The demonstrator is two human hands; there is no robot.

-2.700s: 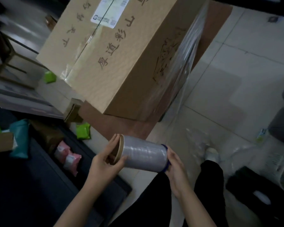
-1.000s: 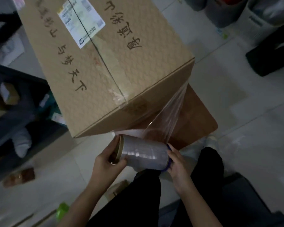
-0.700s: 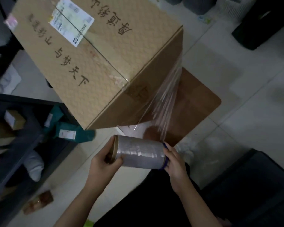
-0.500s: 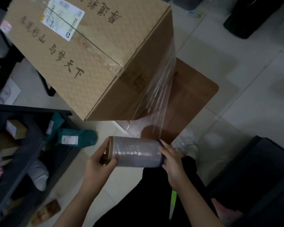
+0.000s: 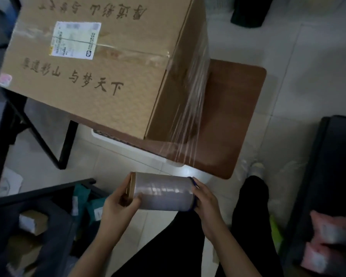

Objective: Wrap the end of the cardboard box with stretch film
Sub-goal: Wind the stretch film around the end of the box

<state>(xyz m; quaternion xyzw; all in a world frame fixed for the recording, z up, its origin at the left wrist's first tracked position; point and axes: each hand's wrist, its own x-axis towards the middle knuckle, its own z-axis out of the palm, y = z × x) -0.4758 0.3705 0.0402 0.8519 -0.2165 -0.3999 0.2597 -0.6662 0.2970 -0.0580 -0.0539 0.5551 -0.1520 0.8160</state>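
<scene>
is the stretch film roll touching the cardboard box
Apart. The head view shows table and floor between the stretch film roll and the cardboard box; only the stretched film sheet joins them.

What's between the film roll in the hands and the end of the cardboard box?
In the head view, a taut sheet of stretch film runs from the roll up to the end of the cardboard box, crossing the brown table corner.

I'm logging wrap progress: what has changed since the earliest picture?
The person carried the roll round a corner of the cardboard box; the film, earlier trailing off a printed side, now stretches across its end face toward the roll. Unchanged: left hand and right hand grip the roll's ends; box sits on the brown table.
</scene>
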